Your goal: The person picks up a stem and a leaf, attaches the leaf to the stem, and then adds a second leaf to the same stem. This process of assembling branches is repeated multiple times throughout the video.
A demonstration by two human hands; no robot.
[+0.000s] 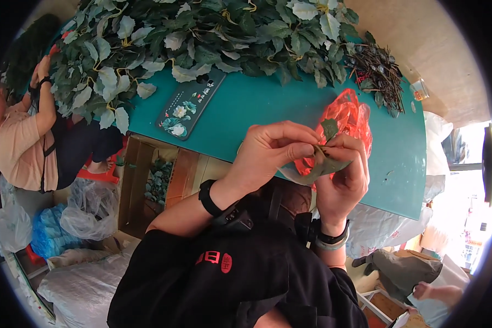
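Both my hands meet in front of me over the near edge of the green table. My left hand [270,150] pinches with thumb and forefinger at the stem end of a small sprig of artificial leaves [330,129]. Closed around the leaves of that sprig is my right hand [344,172], with one leaf standing up above its fingers and others bunched below. Just behind the hands lies a crumpled red plastic bag [349,106], partly covered by them. Exactly what sits between the fingertips is too small to make out.
A big heap of artificial leaf branches [202,38] covers the table's [257,101] far side. A dark floral phone [190,106] lies left, a pile of brown stems [385,76] far right. Below left stands a cardboard box [131,186]. Another person [24,145] sits at left.
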